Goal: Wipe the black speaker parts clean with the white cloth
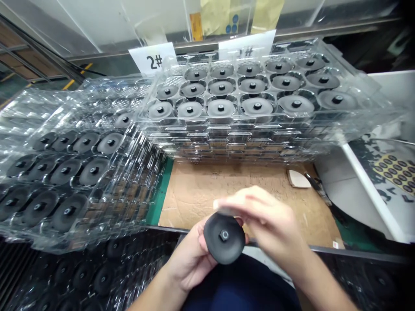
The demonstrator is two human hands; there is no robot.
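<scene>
Glare on trays (227, 126) (white streaks), right hand (267, 214) blurred

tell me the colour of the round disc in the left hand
The round disc in the left hand is dark grey, nearly black; see the head view.

My one camera sits on my head and looks forward and down, taking in a wide sweep. My clothing (240, 287) enters at six o'clock; just above it, my left hand (194, 263) and right hand (269, 216) are close to the lens. Farther off, the rear stack (223, 138) spreads from eleven to two, the left stack (129, 190) fills nine, and floor (108, 65) shows at ten.
</scene>
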